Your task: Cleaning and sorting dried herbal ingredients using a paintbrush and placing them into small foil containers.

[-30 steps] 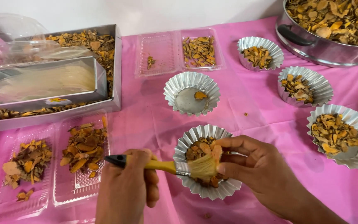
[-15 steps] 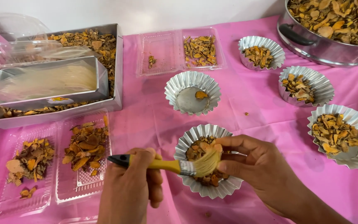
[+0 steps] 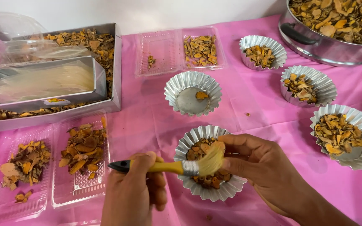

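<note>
The left hand [image 3: 133,192] comes up from the bottom edge with its back to the camera, fingers curled tight around the yellow handle of a small brush [image 3: 170,166], which lies almost level and points to the right. The brush's pale bristles [image 3: 211,158] fan out over the near fluted foil cup [image 3: 209,164], which is filled with orange-brown dried slices and sits on the pink-covered counter [image 3: 147,121]. The right hand [image 3: 258,165] reaches in from the lower right, forearm slanting toward the corner; its fingers are bent and pinched together at the cup's right rim, right against the bristle tips, but whether they hold a slice there cannot be told. Just beyond this cup stands another foil cup [image 3: 192,93], nearly bare with a single slice in it. Three more filled foil cups [image 3: 308,86] line the right side, below a large steel pot [image 3: 336,25] heaped with the same slices. To the left of the brush hand lie clear plastic trays [image 3: 80,161] holding piles of slices, and behind them a metal tray [image 3: 114,67] with a smaller metal box set in it.
</note>
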